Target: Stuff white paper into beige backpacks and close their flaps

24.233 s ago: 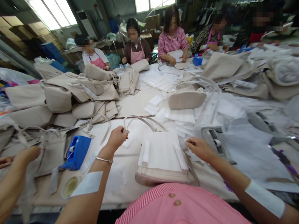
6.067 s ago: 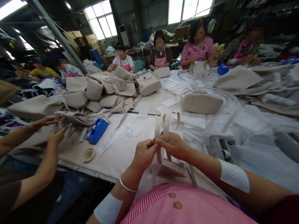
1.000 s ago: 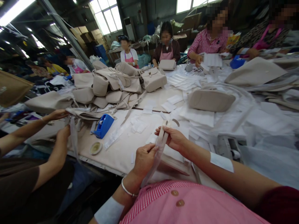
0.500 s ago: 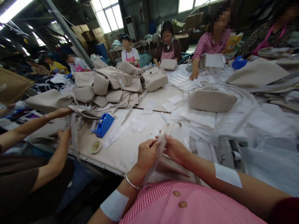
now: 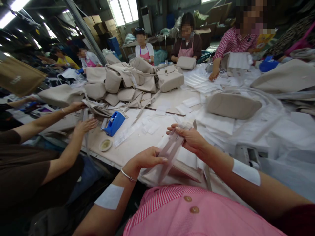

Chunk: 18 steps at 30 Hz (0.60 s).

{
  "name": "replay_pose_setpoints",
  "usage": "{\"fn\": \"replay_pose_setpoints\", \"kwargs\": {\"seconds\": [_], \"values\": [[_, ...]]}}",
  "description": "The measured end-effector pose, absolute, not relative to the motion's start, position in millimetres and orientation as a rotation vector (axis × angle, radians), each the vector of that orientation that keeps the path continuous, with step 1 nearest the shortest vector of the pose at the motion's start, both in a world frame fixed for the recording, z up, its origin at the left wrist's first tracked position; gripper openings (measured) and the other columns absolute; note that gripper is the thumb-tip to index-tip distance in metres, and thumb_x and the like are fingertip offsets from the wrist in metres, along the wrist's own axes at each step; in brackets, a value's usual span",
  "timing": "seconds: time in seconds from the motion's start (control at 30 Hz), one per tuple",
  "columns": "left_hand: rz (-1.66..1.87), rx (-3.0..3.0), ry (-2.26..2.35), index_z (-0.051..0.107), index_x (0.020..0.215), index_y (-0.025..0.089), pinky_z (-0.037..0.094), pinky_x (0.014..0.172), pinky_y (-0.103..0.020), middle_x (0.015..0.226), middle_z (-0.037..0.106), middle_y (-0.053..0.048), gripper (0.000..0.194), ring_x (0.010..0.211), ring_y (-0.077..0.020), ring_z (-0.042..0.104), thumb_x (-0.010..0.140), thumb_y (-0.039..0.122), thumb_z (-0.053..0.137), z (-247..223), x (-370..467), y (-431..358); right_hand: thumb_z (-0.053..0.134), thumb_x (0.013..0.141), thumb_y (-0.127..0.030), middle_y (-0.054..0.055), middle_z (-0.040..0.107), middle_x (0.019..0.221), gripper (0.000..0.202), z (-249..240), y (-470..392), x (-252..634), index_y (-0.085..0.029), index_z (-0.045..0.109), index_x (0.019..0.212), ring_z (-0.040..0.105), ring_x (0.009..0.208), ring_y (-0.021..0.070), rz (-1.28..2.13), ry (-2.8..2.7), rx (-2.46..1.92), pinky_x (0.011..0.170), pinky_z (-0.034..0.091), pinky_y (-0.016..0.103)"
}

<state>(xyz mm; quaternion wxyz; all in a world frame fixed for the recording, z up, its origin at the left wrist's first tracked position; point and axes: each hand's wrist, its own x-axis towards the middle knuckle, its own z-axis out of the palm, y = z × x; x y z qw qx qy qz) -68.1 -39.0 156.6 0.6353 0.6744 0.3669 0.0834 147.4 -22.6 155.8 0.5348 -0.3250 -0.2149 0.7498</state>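
Note:
In front of my apron, a pale bag strap point(image 5: 169, 152) loops upward, covered in thin translucent wrapping. My right hand point(image 5: 193, 139) pinches the upper part of the strap between thumb and fingers. My left hand point(image 5: 147, 159) is lower, its thumb lying along the strap's left side and its fingertips partly hidden behind the wrapping. Under the strap, at the table's near edge, lies a beige bag point(image 5: 185, 173), mostly hidden by the wrapping and my hands.
A blue tape dispenser point(image 5: 115, 124) and a small round dish point(image 5: 105, 145) stand to the left. Beige bags point(image 5: 169, 78) are heaped behind. White sheets point(image 5: 216, 123) and a grey dispenser point(image 5: 248, 155) lie on the right. A co-worker's hands point(image 5: 86, 126) work at left.
My hands have moved apart, the left down and leftward, the right slightly up and rightward. More of the wrapped strap shows between them. The co-worker's nearer hand at left has opened and risen.

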Motion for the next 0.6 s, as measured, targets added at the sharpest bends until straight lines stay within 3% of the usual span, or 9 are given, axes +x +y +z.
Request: {"fn": "replay_pose_setpoints", "kwargs": {"seconds": [0.13, 0.27, 0.43, 0.6], "values": [[0.255, 1.502, 1.028, 0.075, 0.079, 0.013, 0.046, 0.060, -0.023, 0.067, 0.070, -0.001, 0.031, 0.061, -0.0155, 0.061, 0.080, 0.042, 0.062, 145.1, -63.1, -46.5, 0.073, 0.075, -0.020, 0.008, 0.074, 0.094, 0.016, 154.8, -19.9, 142.5, -0.017, 0.068, 0.091, 0.070, 0.086, 0.0222, 1.734, -0.543, -0.775, 0.085, 0.055, 0.041], [0.372, 1.402, 1.032, 0.073, 0.077, 0.011, 0.048, 0.066, -0.025, 0.073, 0.072, -0.004, 0.027, 0.068, -0.0174, 0.065, 0.075, 0.037, 0.066, 150.3, -49.6, -46.2, 0.077, 0.071, -0.025, 0.008, 0.074, 0.092, 0.024, 150.9, -31.4, 135.3, -0.017, 0.068, 0.092, 0.070, 0.085, 0.0235, 1.713, -0.571, -0.775, 0.080, 0.057, 0.040], [0.477, 1.343, 1.080, 0.072, 0.078, 0.009, 0.050, 0.068, -0.027, 0.074, 0.072, -0.007, 0.033, 0.069, -0.0187, 0.066, 0.078, 0.041, 0.065, 161.0, -37.8, -46.6, 0.078, 0.070, -0.038, 0.007, 0.072, 0.106, 0.038, 155.7, -40.3, 139.4, -0.023, 0.067, 0.103, 0.068, 0.094, 0.0239, 1.792, -0.590, -0.610, 0.087, 0.055, 0.042], [0.441, 1.309, 1.015, 0.073, 0.087, 0.008, 0.051, 0.069, -0.027, 0.080, 0.074, -0.009, 0.034, 0.071, -0.0177, 0.067, 0.078, 0.040, 0.065, 155.9, -35.7, -45.9, 0.081, 0.065, -0.024, 0.007, 0.074, 0.086, 0.026, 161.5, -38.2, 133.2, -0.016, 0.070, 0.087, 0.069, 0.079, 0.0216, 1.722, -0.713, -0.733, 0.078, 0.057, 0.037]]}}
